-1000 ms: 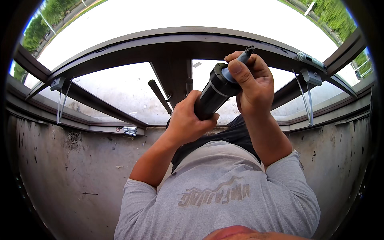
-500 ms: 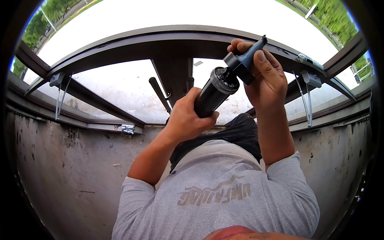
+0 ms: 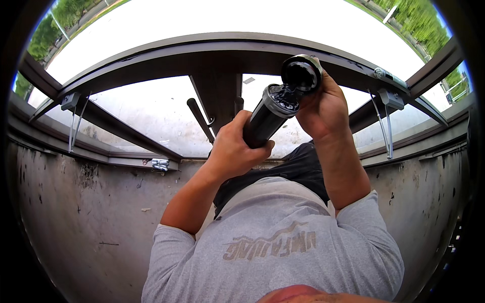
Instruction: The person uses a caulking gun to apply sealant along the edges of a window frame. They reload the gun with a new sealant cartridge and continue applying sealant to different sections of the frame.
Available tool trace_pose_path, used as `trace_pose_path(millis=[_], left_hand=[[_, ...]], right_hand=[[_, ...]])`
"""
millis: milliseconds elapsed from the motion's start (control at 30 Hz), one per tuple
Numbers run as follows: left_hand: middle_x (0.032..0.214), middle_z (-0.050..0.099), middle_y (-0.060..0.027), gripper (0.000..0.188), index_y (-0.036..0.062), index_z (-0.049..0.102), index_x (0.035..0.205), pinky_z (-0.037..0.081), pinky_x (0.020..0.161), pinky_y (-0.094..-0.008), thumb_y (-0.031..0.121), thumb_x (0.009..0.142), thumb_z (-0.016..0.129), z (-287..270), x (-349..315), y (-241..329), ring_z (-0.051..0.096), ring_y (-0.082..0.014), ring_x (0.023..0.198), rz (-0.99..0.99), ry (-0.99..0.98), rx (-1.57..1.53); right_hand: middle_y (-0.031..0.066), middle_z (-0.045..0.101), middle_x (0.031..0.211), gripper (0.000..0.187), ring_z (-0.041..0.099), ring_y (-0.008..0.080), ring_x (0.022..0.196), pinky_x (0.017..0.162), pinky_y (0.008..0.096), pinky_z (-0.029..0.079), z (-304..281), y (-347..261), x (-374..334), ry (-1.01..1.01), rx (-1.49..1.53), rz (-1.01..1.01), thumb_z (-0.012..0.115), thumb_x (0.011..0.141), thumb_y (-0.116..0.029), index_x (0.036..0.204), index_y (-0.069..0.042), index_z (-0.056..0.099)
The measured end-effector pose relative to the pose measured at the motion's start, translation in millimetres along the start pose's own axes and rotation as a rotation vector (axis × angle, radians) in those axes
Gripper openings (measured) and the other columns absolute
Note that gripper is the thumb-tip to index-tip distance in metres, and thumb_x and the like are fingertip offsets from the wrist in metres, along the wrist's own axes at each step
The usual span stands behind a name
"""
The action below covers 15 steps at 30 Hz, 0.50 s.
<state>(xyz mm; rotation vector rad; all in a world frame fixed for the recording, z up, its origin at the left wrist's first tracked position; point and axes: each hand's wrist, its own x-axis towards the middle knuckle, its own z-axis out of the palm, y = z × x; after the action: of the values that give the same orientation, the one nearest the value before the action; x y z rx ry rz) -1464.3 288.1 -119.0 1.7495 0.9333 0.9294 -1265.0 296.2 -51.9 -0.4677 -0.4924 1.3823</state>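
Observation:
My left hand (image 3: 237, 144) is wrapped round a black sealant gun barrel (image 3: 262, 122), tilted with its open end up and to the right. Glossy black sealant (image 3: 284, 98) fills that end. Just beyond it, my right hand (image 3: 326, 111) grips the barrel's round end cap (image 3: 289, 64), its hollow side turned toward me and smeared with sealant. Black sealant stretches between the cap and the barrel's mouth. The blue nozzle seen on the cap earlier is hidden now.
A dark metal frame (image 3: 212, 43) curves across in front of me. On its right part lies a pale rolled packet (image 3: 390, 77). Small silvery pieces (image 3: 160, 164) rest on the ledge at left. Hinged window stays (image 3: 388, 123) hang on both sides; a dark handle (image 3: 199, 118) stands near the middle post.
My right hand has turned the end cap over, so its sealant-coated inside shows and the nozzle has gone from sight. My left hand and the barrel have barely shifted.

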Motion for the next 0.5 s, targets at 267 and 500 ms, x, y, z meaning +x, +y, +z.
trace_pose_path(millis=[267, 500], left_hand=[[0.087, 0.068, -0.019, 0.048, -0.0005, 0.056, 0.106, 0.055, 0.073, -0.0389, 0.022, 0.074, 0.082, -2, 6, 16, 0.071, -0.0301, 0.077, -0.06, -0.107, 0.052], [0.079, 0.067, -0.0137, 0.044, 0.0016, 0.058, 0.104, 0.053, 0.068, -0.0347, 0.02, 0.072, 0.082, -12, 8, 42, 0.067, -0.024, 0.071, -0.013, -0.145, 0.322]], right_hand=[[0.0068, 0.072, 0.098, 0.022, 0.071, 0.0187, 0.092, 0.085, 0.0351, 0.06, -2, -7, -5, 0.013, -0.044, -0.014, 0.055, 0.106, -0.025, 0.109, -0.006, 0.065], [0.0054, 0.07, 0.093, 0.034, 0.07, 0.0162, 0.086, 0.08, 0.034, 0.06, -21, -5, -13, 0.039, 0.023, 0.002, 0.042, 0.111, -0.034, 0.103, -0.01, 0.064]])
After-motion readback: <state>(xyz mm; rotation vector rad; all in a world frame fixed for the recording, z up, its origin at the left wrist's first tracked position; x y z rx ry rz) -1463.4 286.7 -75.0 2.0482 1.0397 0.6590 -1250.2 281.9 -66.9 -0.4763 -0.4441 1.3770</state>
